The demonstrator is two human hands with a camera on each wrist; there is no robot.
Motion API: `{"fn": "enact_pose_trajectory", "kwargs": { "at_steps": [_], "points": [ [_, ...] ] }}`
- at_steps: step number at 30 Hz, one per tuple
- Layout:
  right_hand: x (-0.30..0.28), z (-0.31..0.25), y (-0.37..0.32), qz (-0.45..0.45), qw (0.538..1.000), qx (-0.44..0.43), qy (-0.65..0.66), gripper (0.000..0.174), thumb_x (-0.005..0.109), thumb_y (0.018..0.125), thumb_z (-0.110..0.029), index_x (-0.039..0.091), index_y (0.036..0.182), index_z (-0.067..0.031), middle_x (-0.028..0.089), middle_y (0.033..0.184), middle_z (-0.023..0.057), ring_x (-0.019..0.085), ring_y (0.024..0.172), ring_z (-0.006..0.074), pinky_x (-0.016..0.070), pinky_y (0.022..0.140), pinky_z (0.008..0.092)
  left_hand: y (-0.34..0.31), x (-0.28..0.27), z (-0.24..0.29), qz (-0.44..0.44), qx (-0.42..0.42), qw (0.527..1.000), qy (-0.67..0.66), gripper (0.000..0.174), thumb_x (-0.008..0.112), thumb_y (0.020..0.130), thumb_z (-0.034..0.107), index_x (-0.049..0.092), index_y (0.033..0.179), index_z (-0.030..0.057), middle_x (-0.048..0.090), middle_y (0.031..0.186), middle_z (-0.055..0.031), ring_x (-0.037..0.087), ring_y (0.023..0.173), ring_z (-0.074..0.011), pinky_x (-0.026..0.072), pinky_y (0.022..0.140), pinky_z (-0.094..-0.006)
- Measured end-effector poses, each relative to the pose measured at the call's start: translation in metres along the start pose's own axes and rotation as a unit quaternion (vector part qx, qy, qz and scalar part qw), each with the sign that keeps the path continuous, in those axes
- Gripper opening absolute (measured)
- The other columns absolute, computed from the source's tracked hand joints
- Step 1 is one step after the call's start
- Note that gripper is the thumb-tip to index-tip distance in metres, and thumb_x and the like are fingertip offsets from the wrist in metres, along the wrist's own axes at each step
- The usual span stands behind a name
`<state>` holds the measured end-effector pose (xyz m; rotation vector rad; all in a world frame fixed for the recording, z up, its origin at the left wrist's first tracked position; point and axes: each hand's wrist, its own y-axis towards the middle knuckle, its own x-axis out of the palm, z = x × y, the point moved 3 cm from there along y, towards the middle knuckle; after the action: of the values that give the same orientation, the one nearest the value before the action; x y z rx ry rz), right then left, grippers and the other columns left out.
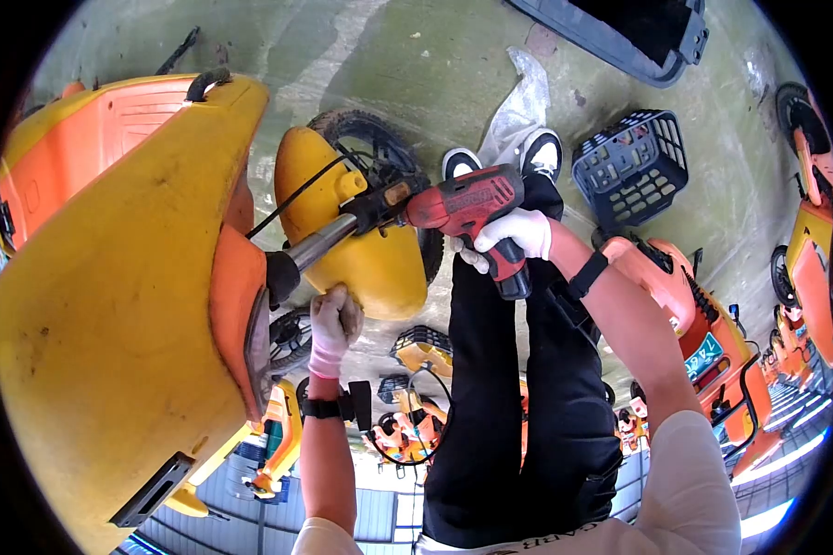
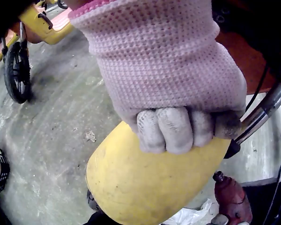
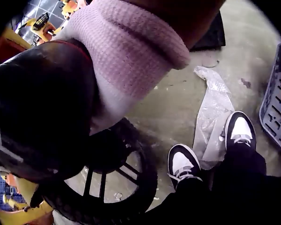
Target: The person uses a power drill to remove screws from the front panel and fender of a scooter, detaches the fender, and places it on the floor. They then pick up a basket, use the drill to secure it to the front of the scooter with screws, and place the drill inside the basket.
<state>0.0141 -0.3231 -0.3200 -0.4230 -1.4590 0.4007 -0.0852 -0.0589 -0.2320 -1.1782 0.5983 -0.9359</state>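
Note:
My gloved right hand (image 1: 516, 236) grips a red cordless drill (image 1: 467, 199) by its handle. The drill's front end points left, right at the black lower end of a fork leg (image 1: 379, 205) beside a yellow front mudguard (image 1: 389, 277). Bare metal shows on the fork tube (image 1: 322, 242). With curled fingers, my gloved left hand (image 1: 336, 319) holds the mudguard's near edge; in the left wrist view those fingers (image 2: 175, 131) bend over the yellow shell. Behind the mudguard is the spoked front wheel (image 3: 103, 183). In the right wrist view, the drill's dark base (image 3: 42, 108) hides most of my fingers.
A large yellow scooter body (image 1: 120, 305) fills the left side. On the floor are a black plastic basket (image 1: 631, 171), a clear plastic sheet (image 1: 520, 102) by my shoes, and a dark bin (image 1: 620, 42). More orange and yellow scooters (image 1: 713, 356) stand around.

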Motion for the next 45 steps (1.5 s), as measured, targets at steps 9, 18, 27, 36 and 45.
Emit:
{"fn": "enact_pose_trajectory", "kwargs": {
  "at_steps": [9, 18, 27, 36, 45],
  "points": [
    [0.004, 0.009, -0.003, -0.013, 0.999, -0.022, 0.029, 0.027, 0.061, 0.071, -0.006, 0.057, 0.097, -0.0006, 0.061, 0.082, 0.0061, 0.059, 0.068, 0.0145, 0.0483, 0.064, 0.026, 0.001, -0.004, -0.003, -0.004, 0.0, 1.0, -0.007, 0.045, 0.045, 0.091, 0.021, 0.035, 0.048, 0.0106, 0.029, 0.035, -0.0017, 0.026, 0.026, -0.0121, 0.0207, 0.029, -0.0256],
    [0.008, -0.008, -0.004, 0.025, 0.991, -0.005, -0.129, 0.025, 0.064, 0.07, -0.007, 0.059, 0.094, -0.0015, 0.061, 0.079, 0.0061, 0.059, 0.068, 0.0138, 0.0486, 0.063, 0.027, 0.001, -0.005, -0.002, -0.002, 0.001, 1.0, -0.002, 0.046, 0.046, 0.091, 0.022, 0.035, 0.048, 0.0106, 0.03, 0.035, -0.0019, 0.025, 0.026, -0.0124, 0.0199, 0.029, -0.0261],
    [-0.004, -0.025, 0.005, -0.014, 0.995, 0.068, -0.068, 0.025, 0.061, 0.071, -0.008, 0.058, 0.094, 0.0006, 0.06, 0.074, 0.0076, 0.059, 0.062, 0.016, 0.049, 0.058, 0.0275, 0.001, -0.007, -0.003, -0.001, -0.003, 1.0, 0.002, 0.043, 0.048, 0.09, 0.021, 0.035, 0.05, 0.0125, 0.029, 0.035, -0.0005, 0.026, 0.026, -0.0117, 0.0212, 0.03, -0.0259],
    [-0.003, -0.011, 0.003, -0.015, 0.999, 0.014, -0.037, 0.024, 0.062, 0.07, -0.006, 0.058, 0.093, 0.0011, 0.061, 0.077, 0.0081, 0.059, 0.064, 0.0168, 0.0496, 0.06, 0.0292, 0.0, -0.004, -0.002, -0.021, 0.017, 1.0, -0.012, 0.043, 0.047, 0.091, 0.02, 0.035, 0.05, 0.0122, 0.03, 0.035, -0.0013, 0.026, 0.025, -0.0121, 0.0219, 0.029, -0.0259],
    [-0.024, -0.001, 0.011, -0.038, 0.995, 0.06, -0.072, 0.02, 0.064, 0.072, -0.011, 0.057, 0.088, -0.0013, 0.062, 0.078, 0.0065, 0.061, 0.068, 0.0165, 0.0493, 0.065, 0.0284, 0.001, -0.01, -0.005, -0.01, 0.018, 1.0, -0.015, 0.044, 0.044, 0.092, 0.018, 0.035, 0.049, 0.0119, 0.03, 0.034, -0.0014, 0.026, 0.024, -0.012, 0.0213, 0.028, -0.026]
  ]
}}
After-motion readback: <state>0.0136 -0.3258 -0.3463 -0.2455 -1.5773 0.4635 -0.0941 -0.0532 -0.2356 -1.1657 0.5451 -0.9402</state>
